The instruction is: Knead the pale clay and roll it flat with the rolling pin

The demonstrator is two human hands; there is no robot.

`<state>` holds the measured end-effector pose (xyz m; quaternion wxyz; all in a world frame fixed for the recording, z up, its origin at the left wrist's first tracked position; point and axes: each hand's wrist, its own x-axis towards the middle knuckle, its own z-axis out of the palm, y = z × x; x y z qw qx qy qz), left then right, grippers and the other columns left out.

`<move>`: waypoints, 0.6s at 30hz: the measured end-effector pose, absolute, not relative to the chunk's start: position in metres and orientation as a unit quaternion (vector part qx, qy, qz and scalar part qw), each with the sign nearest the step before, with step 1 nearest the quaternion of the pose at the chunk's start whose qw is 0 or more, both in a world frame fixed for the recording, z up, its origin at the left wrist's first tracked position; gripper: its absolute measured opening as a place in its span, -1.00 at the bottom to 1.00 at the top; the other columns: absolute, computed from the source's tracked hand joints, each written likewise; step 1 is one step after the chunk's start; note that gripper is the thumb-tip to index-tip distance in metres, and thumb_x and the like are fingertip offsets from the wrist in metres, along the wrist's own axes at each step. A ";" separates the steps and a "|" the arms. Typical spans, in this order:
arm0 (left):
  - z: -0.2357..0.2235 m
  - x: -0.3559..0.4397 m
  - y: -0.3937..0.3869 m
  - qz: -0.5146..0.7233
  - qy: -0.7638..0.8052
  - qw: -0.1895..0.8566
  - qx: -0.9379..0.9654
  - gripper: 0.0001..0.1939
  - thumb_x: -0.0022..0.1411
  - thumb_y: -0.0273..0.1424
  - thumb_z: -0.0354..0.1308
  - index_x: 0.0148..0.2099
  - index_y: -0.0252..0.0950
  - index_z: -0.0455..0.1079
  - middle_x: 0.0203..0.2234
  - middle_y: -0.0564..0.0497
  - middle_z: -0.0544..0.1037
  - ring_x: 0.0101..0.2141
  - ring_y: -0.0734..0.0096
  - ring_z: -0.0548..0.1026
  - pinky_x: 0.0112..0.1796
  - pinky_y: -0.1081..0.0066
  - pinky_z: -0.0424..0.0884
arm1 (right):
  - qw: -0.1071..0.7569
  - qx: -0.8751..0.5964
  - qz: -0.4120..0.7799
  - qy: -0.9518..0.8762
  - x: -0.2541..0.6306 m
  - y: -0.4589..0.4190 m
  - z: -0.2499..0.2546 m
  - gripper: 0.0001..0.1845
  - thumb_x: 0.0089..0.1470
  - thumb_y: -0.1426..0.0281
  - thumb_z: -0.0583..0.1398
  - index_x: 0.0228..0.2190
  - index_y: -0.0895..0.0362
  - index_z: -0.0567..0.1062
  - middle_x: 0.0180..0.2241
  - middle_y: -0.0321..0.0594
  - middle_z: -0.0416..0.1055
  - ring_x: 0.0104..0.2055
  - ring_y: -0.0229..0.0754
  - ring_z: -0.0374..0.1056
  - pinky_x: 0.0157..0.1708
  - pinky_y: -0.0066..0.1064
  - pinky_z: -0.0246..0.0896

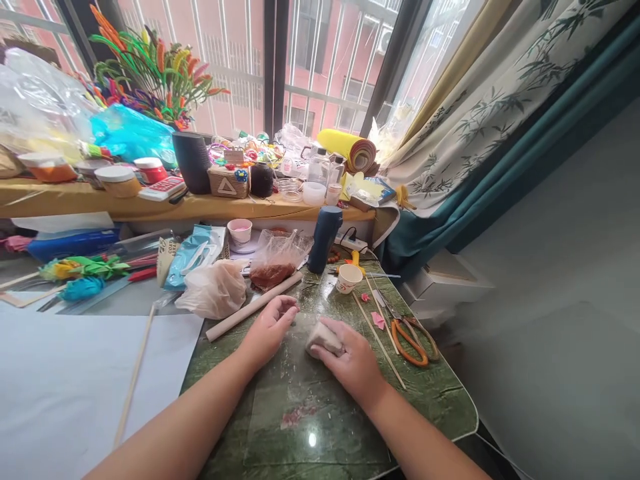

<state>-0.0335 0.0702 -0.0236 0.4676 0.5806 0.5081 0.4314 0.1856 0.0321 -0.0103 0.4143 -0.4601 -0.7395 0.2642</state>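
in the head view, the right hand [354, 357] clamps its fingers around a greyish lump [326, 339] over the green table [440, 403]; the left hand [266, 333] is loosely curled, thumb and fingers apart, beside the rod [240, 319]. a clear bag [283, 247] holds reddish-brown material [270, 275]; a small cup [241, 237] contains something pink.

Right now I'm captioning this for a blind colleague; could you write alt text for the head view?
A person's right hand grips a greyish lump above a green tabletop, while the loosely curled left hand is near a pale rod. Orange-handled scissors lie to the right; a dark blue bottle stands behind, before a cluttered windowsill.
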 end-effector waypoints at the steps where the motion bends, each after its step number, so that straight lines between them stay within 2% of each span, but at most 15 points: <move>1: -0.023 -0.033 0.069 0.421 0.511 0.462 0.590 -0.62 0.35 -0.10 0.05 0.04 -0.25 0.35 -0.09 -0.09 0.58 -0.05 0.16 0.54 -0.02 0.20 0.45 | 0.394 -0.458 0.261 -0.753 0.185 0.032 -0.012 -0.51 0.11 0.25 0.37 0.09 -0.03 0.53 -0.02 -0.14 0.58 -0.01 0.03 0.53 0.04 -0.13 0.45; 3: -0.023 -0.033 0.067 0.406 0.516 0.448 0.607 -0.64 0.37 -0.11 0.04 0.03 -0.25 0.37 -0.10 -0.08 0.59 -0.08 0.18 0.54 -0.01 0.19 0.44 | 0.386 -0.456 0.252 -0.761 0.183 0.032 -0.011 -0.50 0.13 0.24 0.36 0.10 -0.02 0.51 -0.03 -0.14 0.59 -0.02 0.02 0.53 0.04 -0.12 0.45; 8: -0.023 -0.034 0.066 0.386 0.525 0.407 0.640 -0.66 0.40 -0.12 0.01 0.02 -0.23 0.41 -0.11 -0.05 0.61 -0.10 0.18 0.53 0.00 0.20 0.41 | 0.429 -0.467 0.231 -0.738 0.177 0.034 -0.006 -0.49 0.14 0.23 0.35 0.12 -0.02 0.50 0.00 -0.12 0.57 -0.01 0.01 0.53 0.04 -0.15 0.45; 12: -0.016 -0.034 0.064 0.357 0.509 0.389 0.680 -0.69 0.42 -0.16 -0.02 -0.08 -0.21 0.45 -0.19 -0.02 0.61 -0.12 0.17 0.53 -0.03 0.21 0.42 | 0.385 -0.448 0.279 -0.757 0.173 0.037 -0.017 -0.48 0.11 0.28 0.36 0.12 -0.06 0.51 0.02 -0.15 0.56 0.05 0.02 0.50 0.10 -0.10 0.41; 14: -0.012 -0.034 0.060 0.332 0.476 0.401 0.709 -0.70 0.42 -0.18 -0.02 -0.06 -0.21 0.46 -0.16 -0.03 0.61 -0.10 0.16 0.54 -0.02 0.21 0.42 | 0.398 -0.463 0.328 -0.721 0.170 0.037 -0.023 -0.49 0.09 0.25 0.37 0.09 -0.04 0.53 0.03 -0.13 0.56 0.06 0.05 0.49 0.12 -0.04 0.39; 16: -0.010 -0.032 0.055 0.314 0.436 0.420 0.731 -0.66 0.35 -0.16 0.13 0.08 -0.18 0.41 -0.05 -0.06 0.60 -0.04 0.12 0.54 0.01 0.19 0.43 | 0.454 -0.475 0.397 -0.640 0.167 0.035 -0.028 -0.46 0.08 0.17 0.37 0.09 0.00 0.52 0.02 -0.10 0.56 0.01 0.07 0.51 0.06 -0.04 0.44; 18: -0.010 -0.030 0.049 0.311 0.411 0.427 0.743 -0.41 0.19 -0.18 0.33 0.23 -0.16 0.32 0.07 -0.09 0.56 0.04 0.05 0.52 0.06 0.15 0.43 | 0.515 -0.455 0.471 -0.553 0.164 0.033 -0.032 -0.39 0.14 0.08 0.31 0.16 0.04 0.44 0.02 -0.07 0.56 -0.02 0.05 0.53 0.01 -0.05 0.47</move>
